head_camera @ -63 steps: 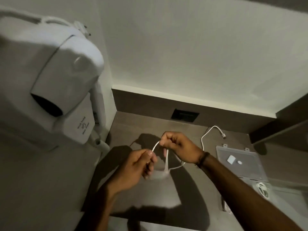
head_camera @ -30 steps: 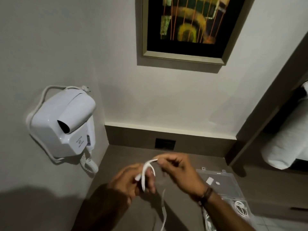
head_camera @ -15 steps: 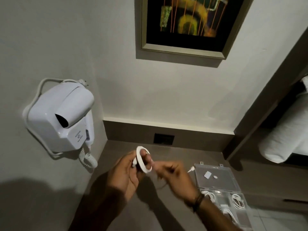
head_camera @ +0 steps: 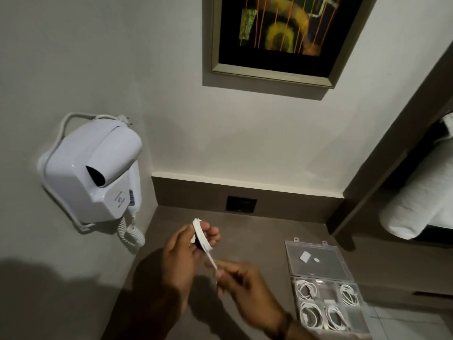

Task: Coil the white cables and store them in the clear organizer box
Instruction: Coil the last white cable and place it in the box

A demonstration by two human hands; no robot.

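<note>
My left hand (head_camera: 186, 249) holds a white cable (head_camera: 202, 235) wound into a tight loop around its fingers, above the brown counter. Just below and to the right, my right hand (head_camera: 241, 278) pinches the loose tail of the same cable, which runs taut from the loop down to its fingertips. The clear organizer box (head_camera: 353, 312) lies open at the lower right of the counter. Several coiled white cables (head_camera: 305, 289) lie in its compartments. Its lid (head_camera: 318, 262) lies flat behind them, with two small white pieces on it.
A white wall-mounted hair dryer (head_camera: 93, 173) with a curly cord hangs on the left wall. A dark socket plate (head_camera: 241, 204) sits in the counter's back strip. A framed picture (head_camera: 277, 38) hangs above. A rolled white towel (head_camera: 416, 204) lies on a shelf at the right.
The cable went from one open loop between both hands to a tight coil on my left fingers. My right hand dropped below the coil, holding only a short tail. The view rose.
</note>
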